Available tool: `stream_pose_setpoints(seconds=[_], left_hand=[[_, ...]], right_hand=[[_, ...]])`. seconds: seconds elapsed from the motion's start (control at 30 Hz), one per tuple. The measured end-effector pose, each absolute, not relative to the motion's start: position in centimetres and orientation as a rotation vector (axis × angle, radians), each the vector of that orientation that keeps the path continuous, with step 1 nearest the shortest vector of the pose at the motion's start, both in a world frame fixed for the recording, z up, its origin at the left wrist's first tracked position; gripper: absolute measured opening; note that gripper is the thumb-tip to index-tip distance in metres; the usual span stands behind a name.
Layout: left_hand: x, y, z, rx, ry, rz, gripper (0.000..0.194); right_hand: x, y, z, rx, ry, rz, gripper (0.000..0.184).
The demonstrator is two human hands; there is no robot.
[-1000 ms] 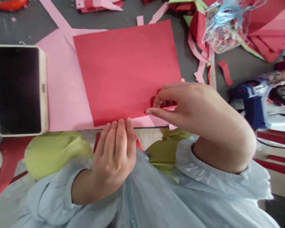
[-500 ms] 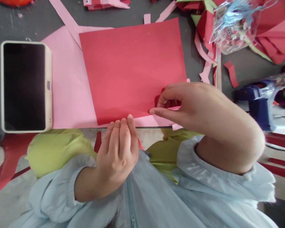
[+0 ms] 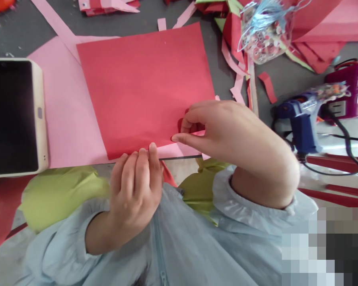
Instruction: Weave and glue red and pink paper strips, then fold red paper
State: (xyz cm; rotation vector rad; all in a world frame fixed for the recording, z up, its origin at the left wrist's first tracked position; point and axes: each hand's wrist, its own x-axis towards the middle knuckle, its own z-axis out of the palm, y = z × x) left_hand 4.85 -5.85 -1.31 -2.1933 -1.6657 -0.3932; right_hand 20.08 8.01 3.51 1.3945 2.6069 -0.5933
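A red sheet of paper (image 3: 143, 83) lies slightly askew on a larger pink sheet (image 3: 65, 107) at the table's near edge. My left hand (image 3: 137, 190) is at the red paper's near edge, fingers close together and bent over it; its thumb is hidden. My right hand (image 3: 214, 123) pinches the same edge further right, thumb against curled fingers, and a small part of the paper bends up there. Below that edge a strip of pink paper shows between the hands.
At left lies a phone (image 3: 12, 119) with a dark screen. On the right are a blue glue gun (image 3: 304, 119), a purple power box (image 3: 352, 89) and a bag of beads (image 3: 265, 41). Pink and red scraps, including a red strip (image 3: 267, 87), lie about.
The whole view has swung right, so table things sit further left and the purple box shows more. Both hands stay at the red paper's near edge with barely any movement.
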Motion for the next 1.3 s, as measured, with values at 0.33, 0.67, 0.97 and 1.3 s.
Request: stream_pose_setpoints(seconds=[0.33,0.67,0.97,1.3], left_hand=[[4.6,-5.4,-1.5,-2.266,-1.593,-0.455,0.048],[4.5,-4.8,-1.2,-2.276,-1.562,-0.395,0.045],[4.8,-4.7,-0.9,-2.265,-1.588,-0.360,0.043],[5.1,-5.1,-2.0,-2.212,-1.607,-0.278,0.058]], right_hand=[[21.0,7.6,3.8,1.423,2.615,-0.638,0.020],[22.7,8.1,4.1,1.518,2.560,-0.730,0.020],[22.4,8.2,4.0,1.473,2.558,-0.679,0.022],[22.1,8.1,3.8,1.520,2.504,-0.657,0.020]])
